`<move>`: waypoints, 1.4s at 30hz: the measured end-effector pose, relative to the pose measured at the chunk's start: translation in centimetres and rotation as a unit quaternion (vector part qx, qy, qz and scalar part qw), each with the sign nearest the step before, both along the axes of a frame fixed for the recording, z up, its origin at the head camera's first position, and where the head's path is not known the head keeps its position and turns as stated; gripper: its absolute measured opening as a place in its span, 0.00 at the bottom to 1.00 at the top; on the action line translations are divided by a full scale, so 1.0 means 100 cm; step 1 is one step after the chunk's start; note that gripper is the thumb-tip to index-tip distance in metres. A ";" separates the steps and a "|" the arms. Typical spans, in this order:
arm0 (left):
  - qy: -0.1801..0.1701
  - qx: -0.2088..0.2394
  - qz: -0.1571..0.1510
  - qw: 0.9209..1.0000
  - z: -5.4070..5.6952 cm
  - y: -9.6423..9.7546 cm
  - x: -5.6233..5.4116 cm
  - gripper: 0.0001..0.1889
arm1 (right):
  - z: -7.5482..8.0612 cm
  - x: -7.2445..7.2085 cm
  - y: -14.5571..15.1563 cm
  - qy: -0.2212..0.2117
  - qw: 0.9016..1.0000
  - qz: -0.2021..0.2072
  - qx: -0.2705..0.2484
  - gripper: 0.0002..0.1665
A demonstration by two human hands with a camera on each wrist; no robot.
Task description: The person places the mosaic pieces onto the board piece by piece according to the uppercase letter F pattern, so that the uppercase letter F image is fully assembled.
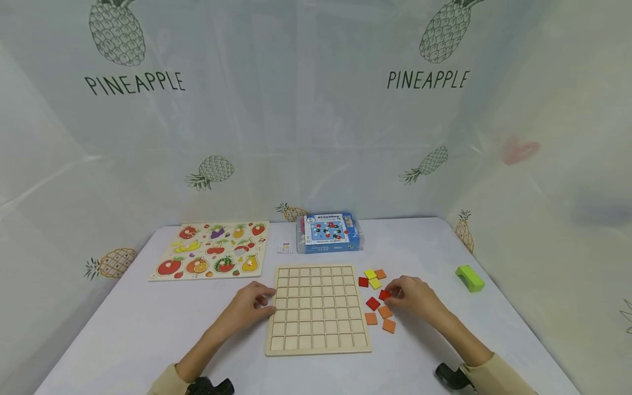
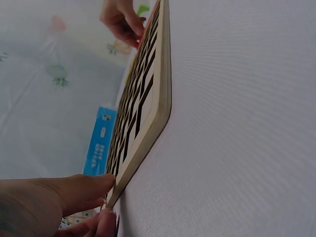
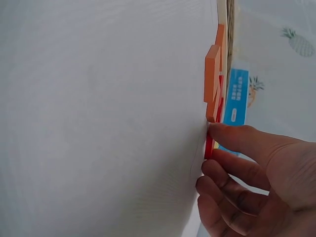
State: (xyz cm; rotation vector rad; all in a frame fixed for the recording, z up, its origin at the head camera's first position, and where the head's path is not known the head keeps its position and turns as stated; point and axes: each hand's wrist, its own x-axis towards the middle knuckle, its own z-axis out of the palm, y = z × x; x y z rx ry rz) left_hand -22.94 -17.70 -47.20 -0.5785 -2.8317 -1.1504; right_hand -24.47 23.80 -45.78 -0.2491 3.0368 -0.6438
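Note:
A wooden grid board (image 1: 318,351) with square cells lies flat in the middle of the table. At its left edge, my left hand (image 1: 249,304) touches the frame with thumb and forefinger spread apart; the left wrist view shows these fingertips (image 2: 106,182) at the board's side. To the right of the board, my right hand (image 1: 415,296) pinches a red square tile (image 3: 209,147) between thumb and forefinger, low over the table. Around it lie loose orange tiles (image 1: 389,326), yellow tiles (image 1: 375,283) and other red tiles (image 1: 372,303).
Behind the board stands a blue box (image 1: 331,233) with a small printed card (image 1: 285,248) beside it. A fruit picture board (image 1: 212,250) lies at the back left. A green block (image 1: 470,278) sits near the table's right edge. Printed sheeting surrounds the table.

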 end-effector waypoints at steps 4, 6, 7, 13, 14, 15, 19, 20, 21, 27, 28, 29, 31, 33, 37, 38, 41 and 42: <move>0.001 0.010 -0.014 1.000 -0.002 -0.001 -0.002 0.19 | -0.001 0.000 0.000 0.004 1.000 -0.002 0.002 0.14; 0.005 0.012 -0.017 1.000 -0.003 -0.001 -0.003 0.19 | -0.001 0.000 0.000 0.006 1.000 -0.004 0.003 0.14; 0.006 0.012 -0.018 1.000 -0.003 -0.001 -0.003 0.19 | -0.001 0.000 -0.001 0.006 1.000 -0.004 0.003 0.14; 0.007 0.014 -0.020 1.000 -0.006 -0.001 -0.005 0.19 | 0.000 0.001 -0.002 0.011 1.000 -0.004 0.007 0.14; 0.007 0.013 -0.019 1.000 -0.007 -0.001 -0.005 0.19 | 0.000 0.001 -0.002 0.012 1.000 -0.004 0.007 0.14; 0.007 0.014 -0.019 1.000 -0.007 0.000 -0.005 0.19 | 0.001 0.002 -0.002 0.013 1.000 -0.005 0.006 0.14; 0.007 0.015 -0.017 1.000 -0.007 0.000 -0.005 0.18 | 0.001 0.002 -0.002 0.018 1.000 -0.003 0.007 0.14; 0.007 0.015 -0.017 1.000 -0.006 0.000 -0.005 0.18 | 0.001 0.002 -0.002 0.019 1.000 -0.003 0.007 0.14; 0.006 0.015 -0.016 1.000 -0.006 0.000 -0.004 0.18 | 0.001 0.002 -0.002 0.020 1.000 -0.002 0.007 0.14; -0.001 0.014 -0.012 1.000 -0.005 0.000 -0.003 0.18 | 0.001 0.002 -0.002 0.016 1.000 -0.002 0.006 0.13; -0.003 0.014 -0.011 1.000 -0.005 0.000 -0.003 0.18 | 0.001 0.002 -0.002 0.015 1.000 -0.002 0.005 0.13; -0.004 0.014 -0.009 1.000 -0.005 0.001 -0.002 0.18 | 0.001 0.002 -0.002 0.013 1.000 -0.002 0.004 0.13; -0.006 0.013 -0.006 1.000 -0.004 0.001 -0.002 0.18 | 0.002 0.002 -0.002 0.012 1.000 -0.001 0.002 0.13; -0.007 0.012 -0.004 1.000 -0.004 0.001 -0.001 0.17 | 0.002 0.002 -0.002 0.011 1.000 0.001 0.002 0.13; -0.008 0.012 -0.007 1.000 -0.003 0.001 -0.001 0.17 | 0.004 0.002 -0.002 0.008 1.000 0.002 0.000 0.12; -0.007 0.011 -0.008 1.000 -0.002 0.001 -0.001 0.17 | 0.004 0.002 -0.002 0.010 1.000 0.006 0.000 0.12; -0.006 0.010 -0.012 1.000 -0.002 0.001 -0.001 0.17 | 0.007 0.002 -0.002 0.012 1.000 0.008 -0.003 0.12; -0.006 0.010 -0.014 1.000 -0.002 0.001 -0.002 0.17 | 0.008 0.002 -0.001 0.013 1.000 0.010 -0.002 0.12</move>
